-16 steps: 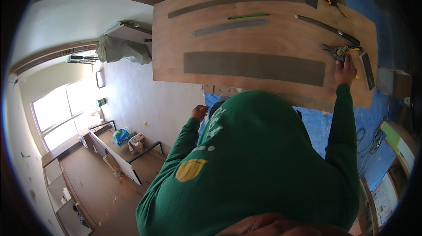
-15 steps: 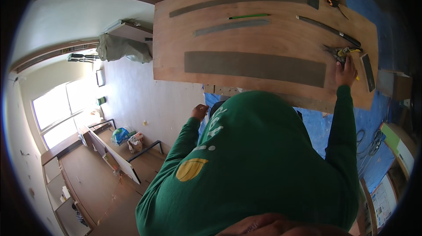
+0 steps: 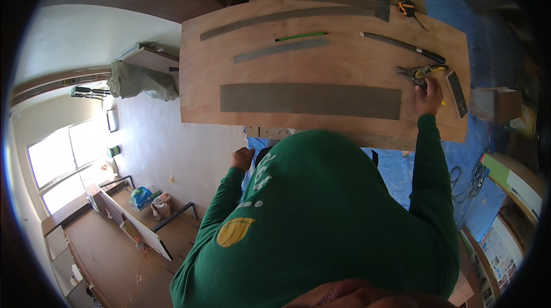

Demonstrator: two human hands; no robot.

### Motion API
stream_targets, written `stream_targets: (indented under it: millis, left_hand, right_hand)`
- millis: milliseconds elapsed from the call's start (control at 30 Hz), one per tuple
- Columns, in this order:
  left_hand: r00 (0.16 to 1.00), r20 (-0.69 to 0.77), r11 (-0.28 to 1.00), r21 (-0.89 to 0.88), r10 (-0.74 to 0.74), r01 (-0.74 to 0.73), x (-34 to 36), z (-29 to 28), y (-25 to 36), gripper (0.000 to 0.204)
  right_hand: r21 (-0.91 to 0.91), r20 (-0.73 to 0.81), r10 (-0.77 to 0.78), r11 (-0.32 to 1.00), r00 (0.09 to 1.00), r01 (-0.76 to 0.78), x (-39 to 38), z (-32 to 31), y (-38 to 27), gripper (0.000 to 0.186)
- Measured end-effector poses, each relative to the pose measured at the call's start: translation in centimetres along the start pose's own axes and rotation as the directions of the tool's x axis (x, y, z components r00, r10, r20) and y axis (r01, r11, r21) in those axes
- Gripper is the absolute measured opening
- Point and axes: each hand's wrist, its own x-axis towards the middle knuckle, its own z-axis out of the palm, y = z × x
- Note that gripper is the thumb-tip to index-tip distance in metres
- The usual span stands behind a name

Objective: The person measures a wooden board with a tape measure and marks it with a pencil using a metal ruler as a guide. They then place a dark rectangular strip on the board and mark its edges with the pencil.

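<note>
A wide plywood board (image 3: pixel 344 67) lies on a workbench in front of me. Near its right end is a pair of snips (image 3: pixel 423 72) with dark jaws and yellow handles. My right hand (image 3: pixel 428 100) grips the snips from the near side, its fingers bent round the handles and partly hiding them. Beside it are a short dark strip (image 3: pixel 457 94) and a slim black-handled tool (image 3: pixel 404 47). A broad grey-brown strip (image 3: pixel 310 100) lies along the board's near side. My left hand (image 3: pixel 243 159) hangs by my left side, fingers curled, with nothing visible in it.
Farther back on the board lie a green pencil (image 3: pixel 301 36), a narrow grey strip (image 3: pixel 280 49) and a long curved-looking strip (image 3: pixel 287 18). A tape measure (image 3: pixel 406 8) sits at the far right. Blue sheeting (image 3: pixel 396 173) covers the floor, and a cardboard box (image 3: pixel 496 105) stands to the right.
The whole view has shifted, so the board appears farther left and slightly lower. My right hand stays at the snips, and my left hand remains curled at my side.
</note>
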Motion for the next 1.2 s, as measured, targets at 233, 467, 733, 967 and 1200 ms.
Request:
stream_targets:
  millis: [233,467,733,967,1200]
  left_hand:
    - [0.845,-0.196,0.864,0.205,0.497,-0.460,6.7,-6.4,12.1,0.023]
    - [0.753,-0.269,0.792,0.331,0.600,-0.513,17.5,-10.8,21.4,0.034]
    - [0.834,-0.167,0.796,0.441,0.526,-0.414,21.0,-12.1,24.1,0.034]
    - [0.903,-0.028,0.821,0.428,0.430,-0.378,22.1,-13.9,25.4,0.037]
    - [0.856,0.024,0.773,0.419,0.516,-0.477,21.6,-13.2,24.4,0.026]
  right_hand:
    - [-0.021,-0.150,-0.036,0.999,0.988,0.034,1.6,-0.9,-2.3,0.046]
    - [0.408,0.100,-0.297,0.883,0.949,0.234,6.4,0.0,-15.6,0.017]
    - [0.431,0.156,-0.517,0.802,0.842,0.413,11.6,5.2,-32.0,0.029]
    - [0.186,0.385,-0.521,0.852,0.762,0.489,14.4,8.6,-36.7,0.012]
    - [0.259,0.430,-0.586,0.809,0.687,0.528,16.1,11.5,-36.2,0.007]
